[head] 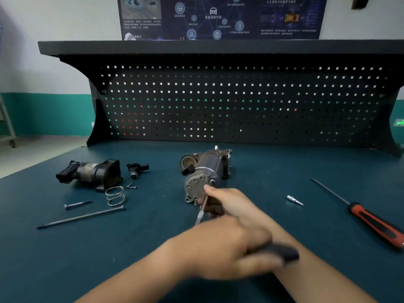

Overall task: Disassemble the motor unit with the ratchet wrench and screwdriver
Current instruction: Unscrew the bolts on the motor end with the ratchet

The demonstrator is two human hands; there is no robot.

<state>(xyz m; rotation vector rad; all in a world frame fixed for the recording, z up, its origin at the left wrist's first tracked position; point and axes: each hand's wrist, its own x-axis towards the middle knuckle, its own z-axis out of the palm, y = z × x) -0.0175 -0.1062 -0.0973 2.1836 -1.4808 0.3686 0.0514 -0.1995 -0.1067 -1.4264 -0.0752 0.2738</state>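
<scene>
Head view: left hand [227, 248] grips the ratchet wrench [284, 253] handle; right hand [227, 204] pinches its shaft at the motor unit [204, 169].

- The motor unit [205, 171] is laid centre-frame on the worktop [284, 167].
- The ratchet wrench [202, 209] is gripped by the left hand [227, 250] and the right hand [229, 204].
- The screwdriver [371, 221] is laid lower right.

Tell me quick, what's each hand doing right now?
Left hand: gripping the ratchet wrench by its dark handle.
Right hand: holding the wrench's metal shaft by the motor unit.
</scene>
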